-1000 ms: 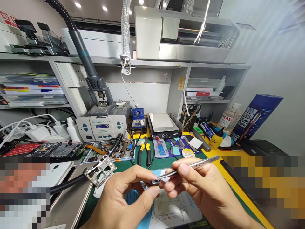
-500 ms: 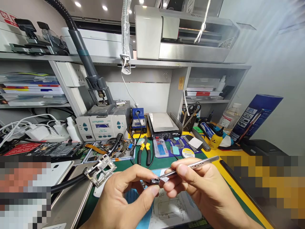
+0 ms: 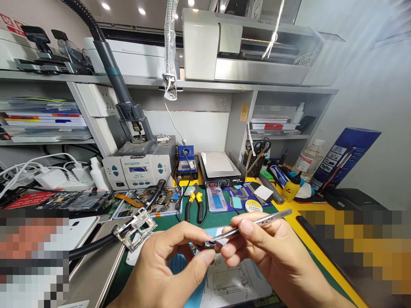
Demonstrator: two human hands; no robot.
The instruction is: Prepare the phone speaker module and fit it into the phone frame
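Observation:
My left hand (image 3: 163, 269) pinches a small dark metal component (image 3: 210, 244) between thumb and forefinger above the green mat. My right hand (image 3: 272, 256) grips silver tweezers (image 3: 257, 223), whose tips touch the component. Both hands hover over a blue and white sheet (image 3: 231, 282) lying on the mat. A metal circuit-board holder (image 3: 135, 229) with a board sits just left of my left hand.
A hot-air rework station (image 3: 139, 167) with a black hose stands behind. Yellow-handled pliers (image 3: 195, 203), a small heating plate (image 3: 220, 169), a solder-wire reel (image 3: 253, 206) and a yellow bottle (image 3: 290, 188) lie beyond the hands. A parts tray (image 3: 150, 204) sits at left, a blue box (image 3: 346, 156) at right.
The tweezers' rear end has dipped slightly, and their tips stay at the component. Otherwise the hands hold nearly still.

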